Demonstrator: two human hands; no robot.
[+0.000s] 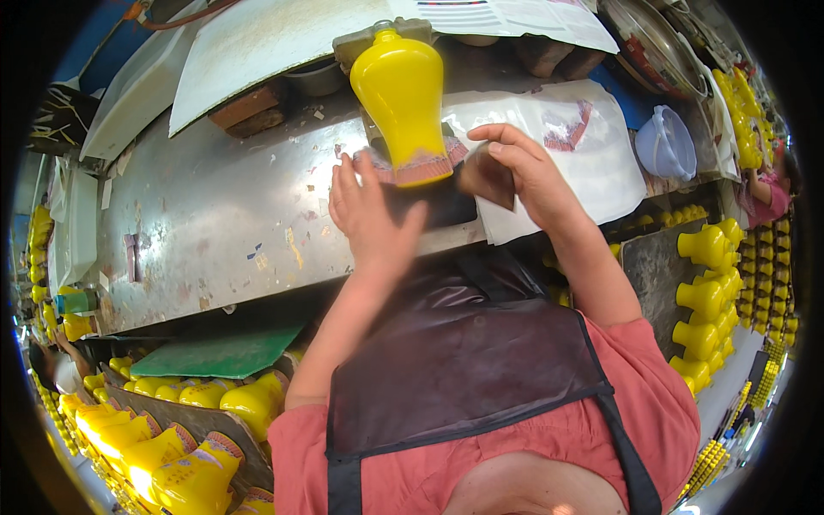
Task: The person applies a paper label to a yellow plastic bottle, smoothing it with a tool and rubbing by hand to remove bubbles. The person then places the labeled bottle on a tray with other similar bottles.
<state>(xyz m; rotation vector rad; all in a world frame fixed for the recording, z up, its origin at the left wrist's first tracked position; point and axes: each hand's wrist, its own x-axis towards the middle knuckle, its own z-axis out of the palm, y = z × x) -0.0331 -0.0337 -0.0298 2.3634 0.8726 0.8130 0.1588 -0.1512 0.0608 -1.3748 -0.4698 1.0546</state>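
A glossy yellow vase (pixel 399 86) lies on a rest with its narrow neck pointing away from me and its foot toward me. A reddish patterned decal strip (pixel 419 168) lies around the foot, its ends sticking out on both sides. My left hand (pixel 367 215) is open at the left of the foot, with fingertips at the strip's left end. A thin brown flat scraper (pixel 495 182) is pinched in my right hand (pixel 539 176), just right of the foot. Motion blurs both the scraper and my left thumb.
On the metal table (pixel 197 232) lie white wet-looking paper (pixel 592 184) with another decal strip (pixel 569 129) and scattered decal scraps. A pale blue bucket (pixel 665 144) stands to the right. Rows of yellow vases (pixel 708 292) flank me on both sides. A green board (pixel 215 352) lies at lower left.
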